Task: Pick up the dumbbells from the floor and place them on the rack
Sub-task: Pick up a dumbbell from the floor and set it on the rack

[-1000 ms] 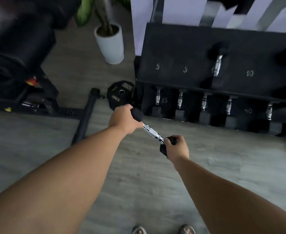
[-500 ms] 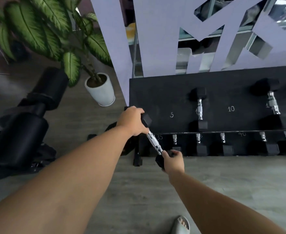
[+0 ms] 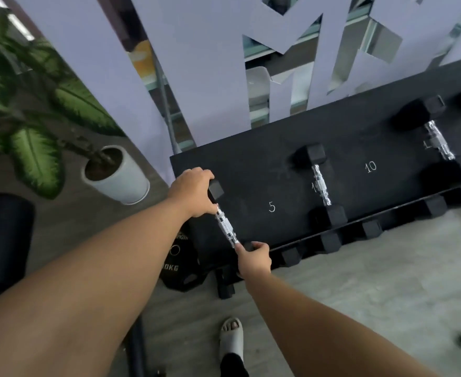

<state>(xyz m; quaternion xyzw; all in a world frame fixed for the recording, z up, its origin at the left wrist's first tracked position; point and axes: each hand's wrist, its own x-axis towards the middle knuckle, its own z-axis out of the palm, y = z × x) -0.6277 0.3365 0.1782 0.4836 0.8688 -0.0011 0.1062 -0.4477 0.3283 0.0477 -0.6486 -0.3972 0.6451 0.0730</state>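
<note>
Raised, dumbbell seemingly over rack, both hands gripping.

One head-worn camera looks steeply down, close over the rack and floor.

Both bare arms reach forward; the left hand and the right hand each curl closed, the left farther away.

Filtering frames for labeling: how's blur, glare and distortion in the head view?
Head view: the plant at left is smeared by motion blur; the dumbbell held by the left hand and right hand stays fairly sharp, its chrome handle catching bright highlights; the "5" and "10" on the rack are legible; wide-angle tilt skews the rack; lighting is soft.
</note>
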